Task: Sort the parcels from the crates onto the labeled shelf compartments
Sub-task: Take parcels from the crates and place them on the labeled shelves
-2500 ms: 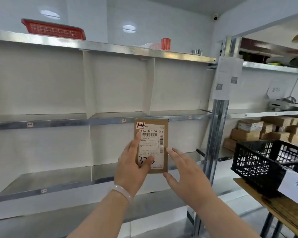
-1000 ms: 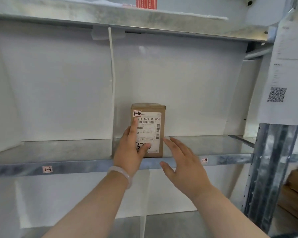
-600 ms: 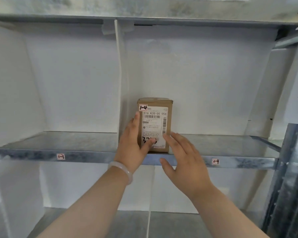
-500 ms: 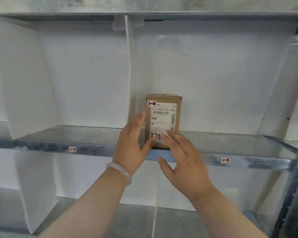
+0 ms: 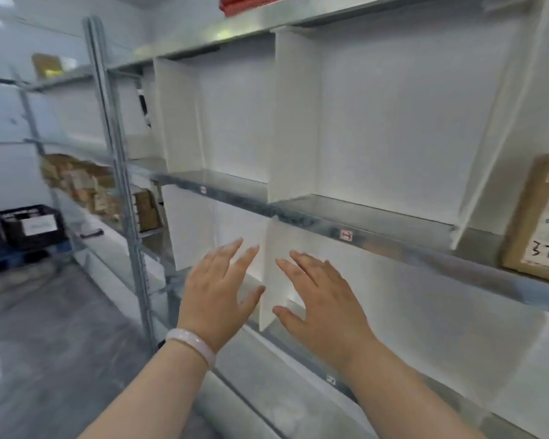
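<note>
Parcel [image 5: 541, 217] upright on steel shelf [image 5: 362, 213], left hand [image 5: 217, 291], right hand [image 5: 322, 299] grip wide, grey floor [image 5: 45, 327]

— How many parcels on your feed?
— I count one brown cardboard parcel with a white label [image 5: 542, 217], at the far right edge.
— Hands?
— Two: a left hand [image 5: 217, 289] and a right hand [image 5: 324, 299], centre frame, with one pale bracelet [image 5: 191, 342].
— Shelf fittings?
— I make out four upright white divider panels [image 5: 293, 115] and three small white shelf tags [image 5: 346, 235]. There's one black plastic crate [image 5: 29, 226] at the left edge. The brown boxes [image 5: 76, 182] above it are too blurred for me to count.
</note>
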`<state>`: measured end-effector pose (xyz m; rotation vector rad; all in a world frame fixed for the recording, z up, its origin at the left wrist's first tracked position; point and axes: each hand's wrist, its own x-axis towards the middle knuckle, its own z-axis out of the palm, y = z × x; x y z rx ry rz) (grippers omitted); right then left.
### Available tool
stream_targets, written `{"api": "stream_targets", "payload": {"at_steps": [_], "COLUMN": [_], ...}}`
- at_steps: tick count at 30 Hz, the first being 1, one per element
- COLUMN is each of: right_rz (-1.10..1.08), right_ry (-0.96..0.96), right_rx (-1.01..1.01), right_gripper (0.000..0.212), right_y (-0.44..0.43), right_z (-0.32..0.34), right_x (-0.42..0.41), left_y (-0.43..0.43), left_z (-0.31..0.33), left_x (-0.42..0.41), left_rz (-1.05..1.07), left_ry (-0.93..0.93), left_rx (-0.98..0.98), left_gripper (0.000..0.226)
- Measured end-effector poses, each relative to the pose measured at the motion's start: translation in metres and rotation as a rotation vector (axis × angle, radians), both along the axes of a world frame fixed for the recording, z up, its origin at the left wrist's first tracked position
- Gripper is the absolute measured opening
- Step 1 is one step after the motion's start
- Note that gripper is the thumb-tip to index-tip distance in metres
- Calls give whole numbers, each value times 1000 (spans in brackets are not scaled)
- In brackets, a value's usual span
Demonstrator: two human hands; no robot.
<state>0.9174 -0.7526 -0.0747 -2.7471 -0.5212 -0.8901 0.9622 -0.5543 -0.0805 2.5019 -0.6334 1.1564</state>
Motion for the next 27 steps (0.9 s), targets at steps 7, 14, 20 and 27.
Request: {"api": "stream_targets", "payload": {"at_steps": [7, 14, 20, 27], "right_rz": [291, 547, 740, 899], "right_ry": [108, 140, 172, 185], "right_rx": [-26, -50, -56, -88], "right_gripper": [73, 75, 75, 75], "right_y": [222, 427, 564, 697], "right_z": [-20, -35, -44, -62], "right_x": [38, 44, 48, 74], "left_y": [221, 414, 529, 633], "left_z": [-8, -23, -36, -62], "left_x": [-31, -78, -111, -114], "left_rz": [331, 592, 778, 951], "left_ry": [53, 148, 198, 293], "left_rx": [108, 109, -2, -67], "left_gripper": [64, 63, 64, 63]}}
